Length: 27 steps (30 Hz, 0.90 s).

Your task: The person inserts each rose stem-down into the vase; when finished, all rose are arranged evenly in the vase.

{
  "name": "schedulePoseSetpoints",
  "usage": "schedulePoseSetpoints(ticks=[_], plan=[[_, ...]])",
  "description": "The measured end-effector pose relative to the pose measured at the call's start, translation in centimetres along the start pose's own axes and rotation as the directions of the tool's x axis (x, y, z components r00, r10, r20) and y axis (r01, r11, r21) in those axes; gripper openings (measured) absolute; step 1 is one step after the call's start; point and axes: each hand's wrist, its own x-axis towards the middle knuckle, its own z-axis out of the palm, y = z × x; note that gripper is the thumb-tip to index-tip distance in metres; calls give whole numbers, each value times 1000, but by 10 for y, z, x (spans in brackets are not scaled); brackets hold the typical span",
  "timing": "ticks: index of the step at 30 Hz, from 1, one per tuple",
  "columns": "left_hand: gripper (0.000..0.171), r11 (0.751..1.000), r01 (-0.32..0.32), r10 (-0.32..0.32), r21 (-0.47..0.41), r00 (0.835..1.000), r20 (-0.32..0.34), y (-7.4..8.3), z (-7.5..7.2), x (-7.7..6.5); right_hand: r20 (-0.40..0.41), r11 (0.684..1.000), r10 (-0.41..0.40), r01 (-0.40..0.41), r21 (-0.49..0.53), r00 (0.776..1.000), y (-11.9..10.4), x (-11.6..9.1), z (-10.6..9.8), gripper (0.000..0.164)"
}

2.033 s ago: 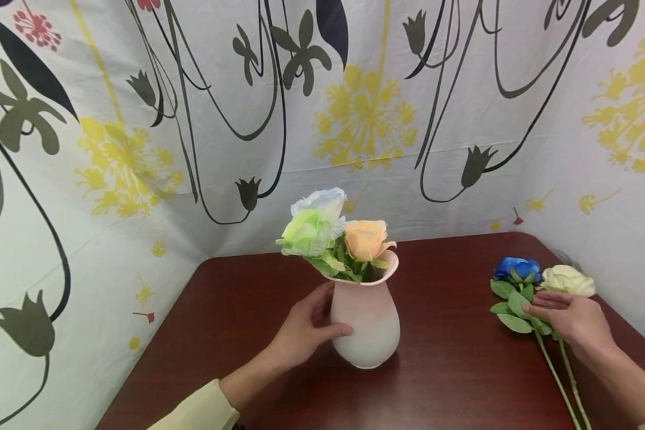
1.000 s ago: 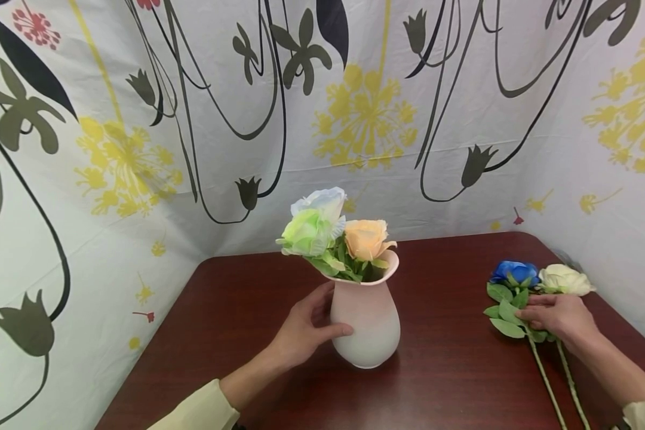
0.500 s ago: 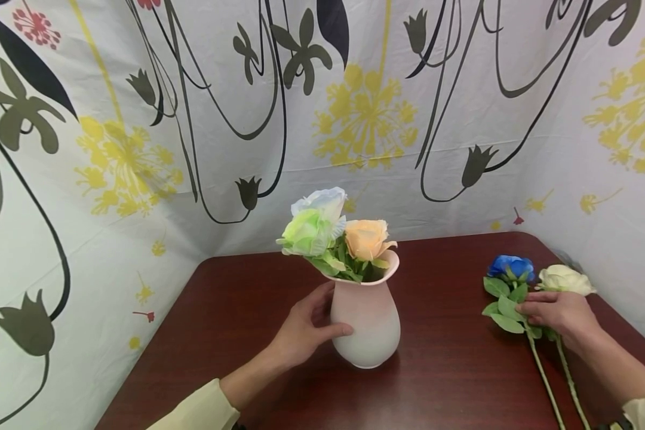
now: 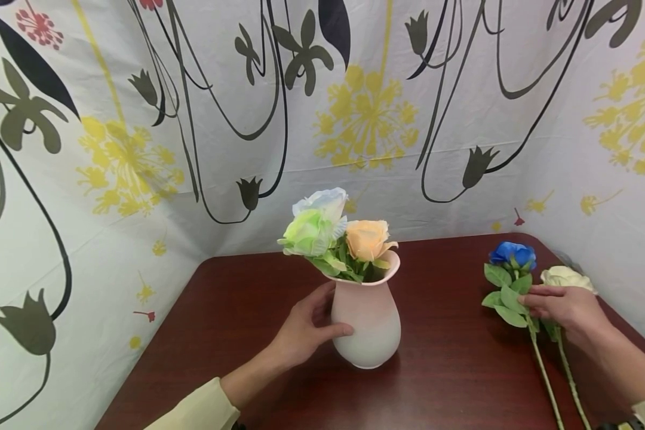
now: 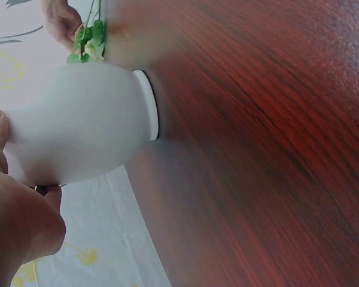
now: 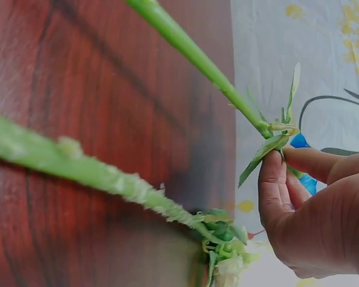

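A vase [image 4: 368, 325], pale pink above and whitish below, stands upright on the table. My left hand [image 4: 301, 331] holds its left side, thumb across the front and fingers behind. In the vase are a peach rose [image 4: 366, 240], a green rose [image 4: 306, 233] and a pale blue rose [image 4: 322, 203]. At the right, my right hand [image 4: 572, 310] pinches a blue rose [image 4: 513, 255] by its stem just below the leaves. In the right wrist view that stem [image 6: 197, 57] is raised off the table. A cream rose [image 4: 567, 278] lies beside it, partly behind the hand.
The dark red-brown table [image 4: 451, 358] has rounded far corners. A white cloth [image 4: 236, 161] printed with flowers hangs behind it and at both sides. The cream rose's stem [image 4: 572, 385] lies along the right side of the table, pointing to the near edge.
My right hand has taken hold of the blue rose, shifted it a little left, and raised its bloom. The left hand and the vase have stayed in place.
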Motion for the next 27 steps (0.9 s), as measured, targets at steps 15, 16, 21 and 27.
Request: schedulePoseSetpoints(ticks=[15, 16, 21, 27], plan=[[78, 1000, -1, 1, -2, 1000, 1, 0, 1, 0, -66, 994, -110, 108, -27, 992, -21, -12, 11, 72], [78, 1000, 1, -1, -2, 1000, 0, 0, 1, 0, -62, 993, -116, 114, -22, 991, -23, -13, 12, 72], [78, 1000, 8, -8, -4, 1000, 0, 0, 1, -1, -51, 995, -102, 101, -17, 993, -35, -17, 15, 79], [78, 1000, 17, -17, -11, 1000, -4, 0, 1, -2, -39, 997, -54, 56, 48, 998, -50, -22, 18, 72]])
